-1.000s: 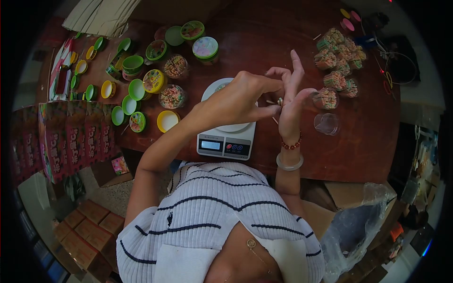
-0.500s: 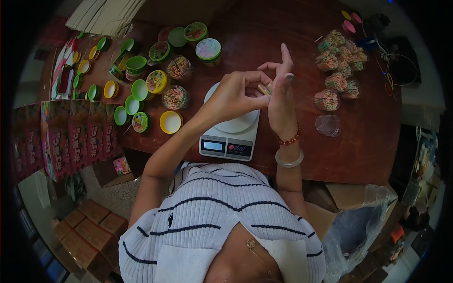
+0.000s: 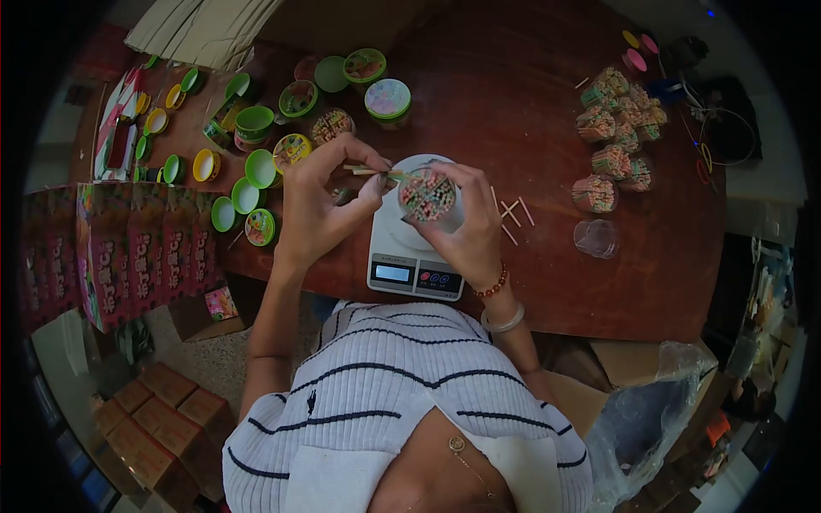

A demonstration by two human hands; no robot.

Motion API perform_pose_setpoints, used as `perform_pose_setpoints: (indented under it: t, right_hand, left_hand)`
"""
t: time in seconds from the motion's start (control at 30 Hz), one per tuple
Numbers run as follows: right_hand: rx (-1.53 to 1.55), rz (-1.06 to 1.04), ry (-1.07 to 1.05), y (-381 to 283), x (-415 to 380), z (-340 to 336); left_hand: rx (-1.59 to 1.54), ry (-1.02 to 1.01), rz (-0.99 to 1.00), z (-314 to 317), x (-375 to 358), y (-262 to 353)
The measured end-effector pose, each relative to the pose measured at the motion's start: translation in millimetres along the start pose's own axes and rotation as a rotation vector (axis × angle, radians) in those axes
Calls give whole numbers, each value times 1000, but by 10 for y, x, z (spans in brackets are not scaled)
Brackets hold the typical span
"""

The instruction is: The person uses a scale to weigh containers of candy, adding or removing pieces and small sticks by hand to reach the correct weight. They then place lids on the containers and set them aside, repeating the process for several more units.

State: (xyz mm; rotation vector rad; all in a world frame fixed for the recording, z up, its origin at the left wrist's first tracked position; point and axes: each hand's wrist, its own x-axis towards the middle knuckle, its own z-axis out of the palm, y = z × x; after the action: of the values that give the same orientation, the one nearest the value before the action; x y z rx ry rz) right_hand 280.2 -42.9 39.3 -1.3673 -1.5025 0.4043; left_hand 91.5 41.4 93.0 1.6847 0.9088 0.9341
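Observation:
My right hand (image 3: 472, 227) curls round a clear cup filled with thin pastel candy sticks (image 3: 428, 197), over the round plate of a white kitchen scale (image 3: 404, 256). Between thumb and forefinger, my left hand (image 3: 321, 205) pinches a few more candy sticks (image 3: 366, 171), their ends at the cup's left rim. Just right of the right hand, several loose candy sticks (image 3: 516, 210) lie on the red-brown table (image 3: 547, 282). The scale's display (image 3: 392, 273) is lit, its digits too small to read.
Filled cups (image 3: 611, 128) cluster on the right, with a clear empty cup (image 3: 596, 238) below them. Green and yellow tubs (image 3: 248, 197) and lids cover the left side. Pink printed boxes (image 3: 137, 248) stand at the left edge. An open carton with plastic lining (image 3: 641, 410) is at lower right.
The hands have moved apart; the right now grips a filled cup above the scale, the left pinches sticks at its rim. Several loose sticks now lie on the table right of the scale.

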Motion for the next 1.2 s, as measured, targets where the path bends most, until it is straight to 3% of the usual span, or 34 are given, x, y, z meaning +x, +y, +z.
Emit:
perform_pose_setpoints:
  t: [0.23, 0.3, 0.4, 0.5, 0.77, 0.87, 0.97, 1.0, 1.07, 1.2]
  right_hand:
    - [-16, 54, 0, 90, -25, 83]
    - [-21, 60, -2, 73, -30, 67]
    - [-30, 53, -14, 57, -30, 58]
    - [-29, 49, -41, 53, -41, 65]
    - [14, 153, -79, 156, -71, 13]
    - [197, 300, -21, 240, -206, -222]
    - [-215, 461, 52, 449, -415, -584]
    - [-212, 463, 52, 537, -484, -687]
    - [-517, 378, -71, 723, -639, -785]
    - [-246, 564, -115, 734, -658, -743]
  left_hand:
    - [99, -65, 126, 28, -3, -108]
    - [346, -60, 345, 69, 7, -132]
    - [450, -77, 415, 171, -29, -158]
    - [500, -175, 382, 213, -24, -210]
    - [540, -188, 427, 350, 97, -316]
    - [608, -243, 417, 344, 163, -271]
    - [703, -318, 444, 251, 249, -200]
    - [746, -358, 457, 230, 271, -179]
    - [772, -406, 484, 218, 318, -141]
    - [670, -441, 439, 294, 412, -59]
